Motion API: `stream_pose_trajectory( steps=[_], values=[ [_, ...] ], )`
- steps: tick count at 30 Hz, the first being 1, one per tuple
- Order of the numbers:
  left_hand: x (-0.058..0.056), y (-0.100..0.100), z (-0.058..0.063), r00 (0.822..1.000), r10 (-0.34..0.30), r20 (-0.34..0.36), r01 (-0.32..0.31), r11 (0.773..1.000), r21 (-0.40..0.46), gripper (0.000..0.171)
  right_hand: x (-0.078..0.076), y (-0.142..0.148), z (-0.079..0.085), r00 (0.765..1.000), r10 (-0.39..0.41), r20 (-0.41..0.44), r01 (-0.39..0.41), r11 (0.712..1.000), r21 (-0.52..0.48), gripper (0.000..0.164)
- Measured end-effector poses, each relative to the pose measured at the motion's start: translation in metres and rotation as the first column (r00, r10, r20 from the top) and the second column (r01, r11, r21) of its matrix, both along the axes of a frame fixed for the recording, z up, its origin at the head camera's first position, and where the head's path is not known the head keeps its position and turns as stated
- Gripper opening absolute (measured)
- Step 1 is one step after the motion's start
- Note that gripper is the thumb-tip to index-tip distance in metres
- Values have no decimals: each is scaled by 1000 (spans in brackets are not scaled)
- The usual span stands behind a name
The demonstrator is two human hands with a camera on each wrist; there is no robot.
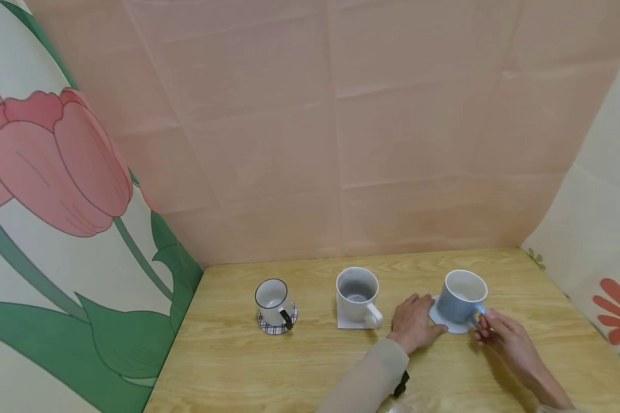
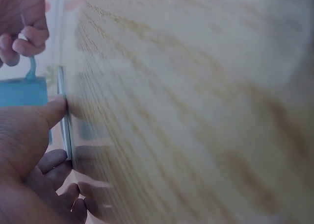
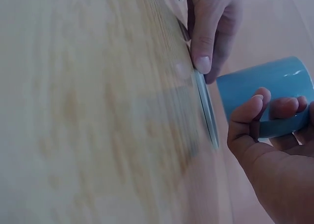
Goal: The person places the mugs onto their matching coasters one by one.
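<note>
My right hand [image 1: 507, 343] grips the handle of a blue mug [image 1: 457, 305] with a white inside. In the right wrist view the blue mug [image 3: 274, 94] tilts a little, and a gap shows between its base and the light-blue coaster [image 3: 206, 111]. My left hand [image 1: 414, 322] holds the edge of that coaster [image 1: 457, 327] between thumb and fingers. The left wrist view has the thumb [image 2: 55, 110] at the coaster's rim, with the coaster [image 2: 64, 121] flat on the table. Part of the coaster is hidden under the mug.
Left of my hands a white mug [image 1: 359, 289] stands on a square white coaster [image 1: 345, 322]. Further left, a small white mug [image 1: 271, 295] with a black rim and handle stands on a round checked coaster [image 1: 268, 329]. A pink cloth wall [image 1: 341, 143] closes the wooden table's [image 1: 227, 355] back.
</note>
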State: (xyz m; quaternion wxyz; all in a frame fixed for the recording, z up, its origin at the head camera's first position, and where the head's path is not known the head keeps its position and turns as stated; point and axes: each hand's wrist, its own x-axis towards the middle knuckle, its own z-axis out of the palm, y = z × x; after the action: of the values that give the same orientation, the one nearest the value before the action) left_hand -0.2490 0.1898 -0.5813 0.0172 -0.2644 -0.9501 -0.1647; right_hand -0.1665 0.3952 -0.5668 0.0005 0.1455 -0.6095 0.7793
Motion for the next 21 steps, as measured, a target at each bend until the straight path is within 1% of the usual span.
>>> stream_pose_trajectory(
  steps=[7,14,21],
  values=[
    [-2,0,-2,1000,-1,0,1,1000,1,65,0,-1,-2,999,34,-3,-34,999,2,35],
    [0,-1,-1,1000,1,-10,-1,1000,-3,65,-2,0,-7,998,68,-10,-68,998,-6,35],
    [-2,1,-1,1000,15,-2,-15,1000,26,64,-2,0,-7,998,63,-3,-63,998,6,35]
  ],
)
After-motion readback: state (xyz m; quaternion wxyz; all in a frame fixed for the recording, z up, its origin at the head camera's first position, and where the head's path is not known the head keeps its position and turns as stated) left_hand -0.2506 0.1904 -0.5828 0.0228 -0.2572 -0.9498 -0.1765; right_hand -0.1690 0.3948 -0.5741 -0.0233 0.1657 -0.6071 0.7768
